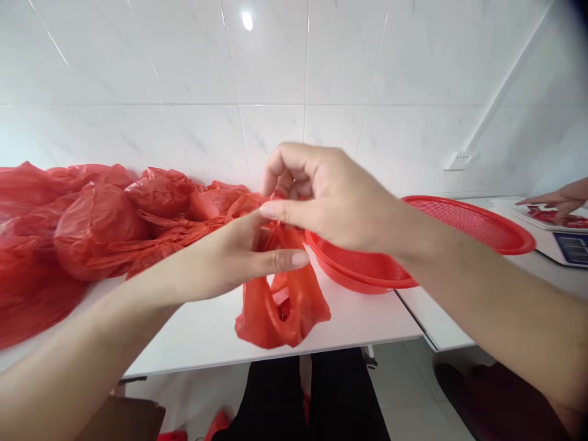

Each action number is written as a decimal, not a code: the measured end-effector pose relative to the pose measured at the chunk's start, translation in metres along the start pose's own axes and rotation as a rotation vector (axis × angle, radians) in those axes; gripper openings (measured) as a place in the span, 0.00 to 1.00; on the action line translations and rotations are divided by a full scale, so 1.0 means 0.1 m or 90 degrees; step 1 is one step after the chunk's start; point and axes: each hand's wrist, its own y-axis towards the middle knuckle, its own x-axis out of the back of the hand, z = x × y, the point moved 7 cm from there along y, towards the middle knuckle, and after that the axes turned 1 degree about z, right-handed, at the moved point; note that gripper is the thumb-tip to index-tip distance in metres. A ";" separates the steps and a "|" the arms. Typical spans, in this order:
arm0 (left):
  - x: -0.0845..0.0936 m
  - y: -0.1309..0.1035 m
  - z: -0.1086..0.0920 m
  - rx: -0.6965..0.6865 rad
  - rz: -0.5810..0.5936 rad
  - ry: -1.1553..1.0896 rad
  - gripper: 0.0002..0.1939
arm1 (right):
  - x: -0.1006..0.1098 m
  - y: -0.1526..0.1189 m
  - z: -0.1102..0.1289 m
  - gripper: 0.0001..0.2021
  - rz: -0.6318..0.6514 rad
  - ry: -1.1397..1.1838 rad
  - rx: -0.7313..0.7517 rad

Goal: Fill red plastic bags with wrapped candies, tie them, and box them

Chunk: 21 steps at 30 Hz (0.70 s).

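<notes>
A thin red plastic bag (261, 327) hangs and rests near the front edge of the white table, its handle loops drooping toward me. My left hand (234, 257) is closed around the gathered neck of this bag, thumb stretched across the front and the other fingers mostly hidden behind. Just above it, my right hand (331, 196) has curled fingers and a thumb closed on the bag's upper part, close against my left hand. What lies inside the bag is hard to make out.
Several filled, tied red bags (98, 226) are heaped along the wall on the left. Red mesh baskets (362, 260) stand right of my hands, another (478, 223) farther right. A co-worker's hand (565, 199) touches red items on a digital scale (572, 242).
</notes>
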 end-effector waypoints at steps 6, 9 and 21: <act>-0.12 0.05 0.37 0.135 0.035 -0.262 0.19 | -0.16 -0.16 -0.27 0.08 -0.021 0.021 -0.022; -0.17 0.03 0.49 0.154 0.043 -0.266 0.17 | -0.23 -0.26 -0.42 0.08 0.018 0.037 -0.058; -0.09 0.00 0.40 0.039 0.036 0.036 0.04 | -0.37 -0.50 -0.60 0.08 -0.069 0.109 -0.064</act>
